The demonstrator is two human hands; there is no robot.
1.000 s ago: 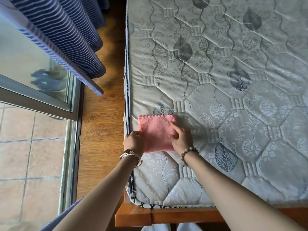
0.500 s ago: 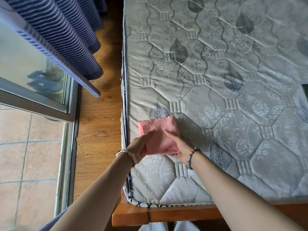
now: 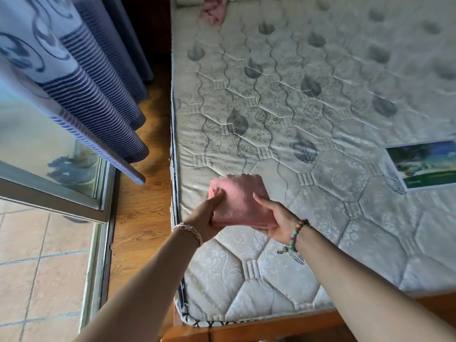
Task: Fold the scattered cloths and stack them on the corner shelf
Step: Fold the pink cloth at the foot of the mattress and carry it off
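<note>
A folded pink cloth (image 3: 240, 197) is held just above the quilted mattress (image 3: 308, 114) near its left edge. My left hand (image 3: 206, 219) grips the cloth's left side, thumb on top. My right hand (image 3: 274, 218) grips its right side, thumb on top and fingers underneath. A second pink cloth (image 3: 212, 9) lies crumpled at the far end of the mattress. The corner shelf is not in view.
A printed picture card (image 3: 424, 164) lies on the mattress at the right. Striped blue curtains (image 3: 81, 95) hang at the left over a glass sliding door (image 3: 49, 169). A strip of wooden floor (image 3: 145, 193) runs beside the bed. The wooden bed frame (image 3: 246, 329) is at the bottom.
The pink cloth lay flat on the mattress under both hands; now both hands have gripped it and lifted it. The view has tilted up, showing the far cloth and the card.
</note>
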